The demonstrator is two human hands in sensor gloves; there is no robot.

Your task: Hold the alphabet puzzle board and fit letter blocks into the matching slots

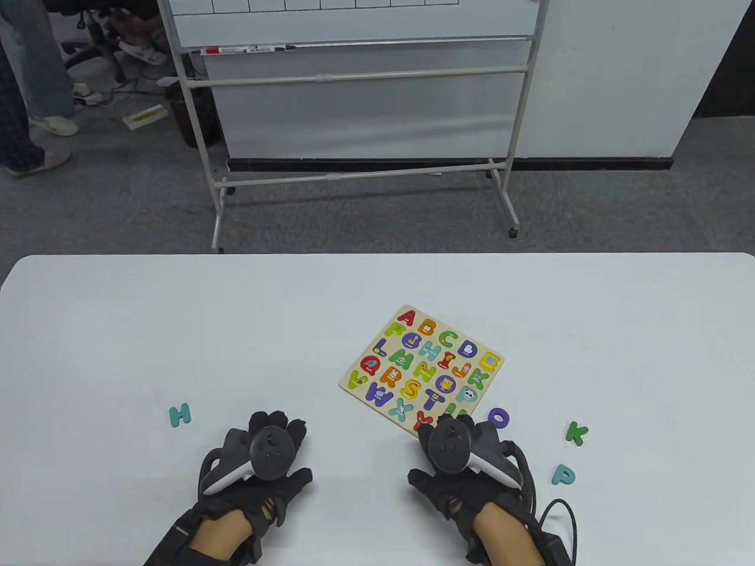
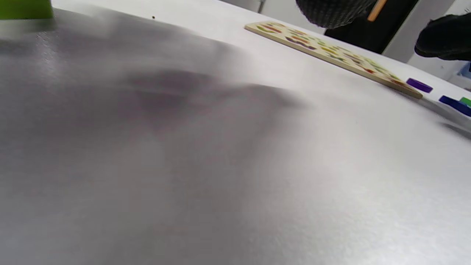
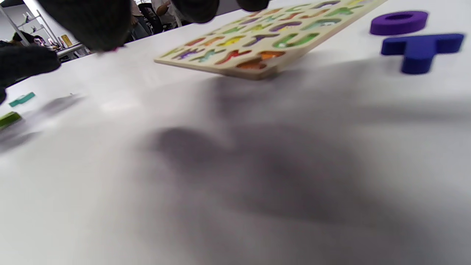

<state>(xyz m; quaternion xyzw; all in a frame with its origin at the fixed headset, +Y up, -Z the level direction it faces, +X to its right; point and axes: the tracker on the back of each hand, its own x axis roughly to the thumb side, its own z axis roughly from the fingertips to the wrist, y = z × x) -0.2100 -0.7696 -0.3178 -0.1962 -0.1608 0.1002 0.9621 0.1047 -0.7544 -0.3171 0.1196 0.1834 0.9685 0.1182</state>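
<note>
four loose letters flank the puzzle board [image 1: 422,368]; left hand [image 1: 259,466] and right hand [image 1: 457,466] spread, holding nothing.

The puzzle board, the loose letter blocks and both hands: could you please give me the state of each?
puzzle board: flat on the table, several slots unfilled.
purple O: loose, beside the board's near corner.
blue T: loose, near the O.
green K: loose.
teal P: loose.
teal H: loose, far left.
left hand: holds nothing.
right hand: holds nothing, fingertips at the board's corner.
</note>
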